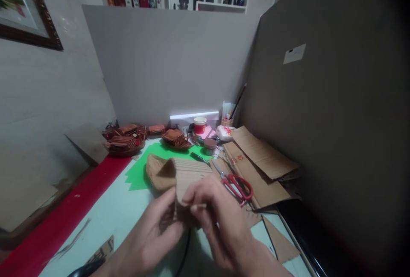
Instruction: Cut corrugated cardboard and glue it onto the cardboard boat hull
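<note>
A ribbed piece of corrugated cardboard (188, 178) is held up in front of me over the table. My left hand (153, 230) grips its lower left edge with the fingers curled round it. My right hand (218, 217) pinches its lower right side, and a thin pale stick shows at the fingertips. Behind the piece, a brown folded cardboard shape (156, 172) lies on a green sheet (141, 170).
Red-handled scissors (238, 187) lie just right of my hands, beside flat cardboard sheets (262, 157). At the back stand small cardboard models (123, 142), a red-and-white pot (200, 125) and a cup of sticks (227, 119). Grey partition boards (320, 97) wall in the table's back and right.
</note>
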Demonstrator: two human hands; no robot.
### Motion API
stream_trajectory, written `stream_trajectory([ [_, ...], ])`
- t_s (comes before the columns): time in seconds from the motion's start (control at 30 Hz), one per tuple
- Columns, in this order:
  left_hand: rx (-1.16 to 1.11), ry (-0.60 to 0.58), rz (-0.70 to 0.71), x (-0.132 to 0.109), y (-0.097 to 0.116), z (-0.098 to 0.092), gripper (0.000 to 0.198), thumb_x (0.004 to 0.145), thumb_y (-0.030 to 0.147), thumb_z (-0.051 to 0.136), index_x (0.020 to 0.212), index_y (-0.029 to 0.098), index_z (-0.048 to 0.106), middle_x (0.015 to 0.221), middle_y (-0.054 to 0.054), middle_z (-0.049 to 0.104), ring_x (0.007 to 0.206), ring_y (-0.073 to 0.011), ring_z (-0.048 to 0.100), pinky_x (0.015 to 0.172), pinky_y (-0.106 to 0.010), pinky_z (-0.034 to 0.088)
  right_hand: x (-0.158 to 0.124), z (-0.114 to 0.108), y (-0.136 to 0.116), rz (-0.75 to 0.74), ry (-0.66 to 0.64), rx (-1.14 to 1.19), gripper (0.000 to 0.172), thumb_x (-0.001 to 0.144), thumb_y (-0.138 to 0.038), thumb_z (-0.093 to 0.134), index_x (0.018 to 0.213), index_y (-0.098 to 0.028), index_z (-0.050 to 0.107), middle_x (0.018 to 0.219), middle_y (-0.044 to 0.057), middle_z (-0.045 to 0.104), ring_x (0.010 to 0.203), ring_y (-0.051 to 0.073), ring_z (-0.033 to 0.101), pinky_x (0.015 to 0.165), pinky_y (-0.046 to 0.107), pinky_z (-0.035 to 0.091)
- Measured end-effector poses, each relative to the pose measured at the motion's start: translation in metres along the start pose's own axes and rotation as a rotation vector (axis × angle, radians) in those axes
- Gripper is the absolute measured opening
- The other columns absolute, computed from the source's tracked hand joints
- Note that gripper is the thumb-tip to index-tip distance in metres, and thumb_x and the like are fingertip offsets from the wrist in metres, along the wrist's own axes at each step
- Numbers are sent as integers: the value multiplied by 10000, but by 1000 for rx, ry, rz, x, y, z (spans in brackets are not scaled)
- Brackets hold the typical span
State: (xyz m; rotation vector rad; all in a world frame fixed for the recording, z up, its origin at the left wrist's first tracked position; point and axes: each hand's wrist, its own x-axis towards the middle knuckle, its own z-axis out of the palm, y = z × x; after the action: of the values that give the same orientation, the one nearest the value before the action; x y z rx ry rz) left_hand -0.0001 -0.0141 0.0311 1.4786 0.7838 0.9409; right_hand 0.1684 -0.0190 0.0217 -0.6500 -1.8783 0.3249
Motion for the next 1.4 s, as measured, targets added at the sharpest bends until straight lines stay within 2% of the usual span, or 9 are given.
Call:
stream_trajectory([
  [0.1,-19,-12,-24,1,6,3,308,810,398,669,1044,201,714,1088,-57,712,1067,-281,614,875,-305,496,-5,14,7,-156,21,-97,100,953,-125,425,939,-209,477,872,48,638,760,182,519,690,329,422],
  [0.27,18,49,24,0,9,4,353,838,496,603,1041,242,741,1098,-40,729,1105,-285,604,950,-317,473,-9,20,13,-145,45,-131,141,947,-113,415,948,-202,524,808,41,627,712,182,517,649,324,409],
  [0.4,141,-7,-128,-3,-2,-2,370,919,410,516,1226,266,663,1287,-21,657,1217,-263,542,1044,-335,413,-4,5,9,1,84,-75,164,940,-96,421,952,-211,536,810,18,596,710,151,538,633,268,437],
  [0.53,264,115,-218,-8,-7,-1,410,886,445,538,1237,276,665,1339,-21,630,1308,-300,459,1082,-369,372,0,-12,3,290,289,35,110,998,-203,437,928,-251,507,804,-25,551,665,114,513,563,202,430],
  [0.73,264,95,-220,-5,0,0,466,889,436,526,1330,301,595,1381,8,601,1323,-289,441,1117,-369,326,4,-15,3,381,297,80,113,992,-296,475,895,-247,507,787,-17,559,674,127,530,549,214,435],
  [0.97,42,53,-154,2,-6,-6,384,912,352,544,1264,246,655,1283,-37,674,1218,-275,557,1062,-378,392,16,-57,19,388,791,41,141,900,-353,624,864,-243,543,743,-20,490,581,139,489,468,248,406],
  [1.17,-337,208,-119,7,-2,-2,343,862,245,628,1192,179,690,1215,-77,713,1165,-280,610,972,-367,480,8,-73,27,340,634,-488,91,897,-311,594,923,-230,563,796,12,611,680,174,592,618,296,459],
  [1.33,-348,332,-65,6,5,-2,384,846,274,664,1213,163,671,1232,-75,703,1205,-280,585,967,-339,483,5,-85,37,246,183,-951,96,853,-190,487,914,-198,561,903,103,642,796,271,600,657,383,448],
  [1.4,-321,356,-45,6,6,-2,367,849,283,662,1191,153,682,1216,-80,709,1178,-284,604,918,-330,508,6,-78,33,123,133,-964,103,872,-175,494,948,-180,564,1010,147,632,914,308,581,744,429,456],
])
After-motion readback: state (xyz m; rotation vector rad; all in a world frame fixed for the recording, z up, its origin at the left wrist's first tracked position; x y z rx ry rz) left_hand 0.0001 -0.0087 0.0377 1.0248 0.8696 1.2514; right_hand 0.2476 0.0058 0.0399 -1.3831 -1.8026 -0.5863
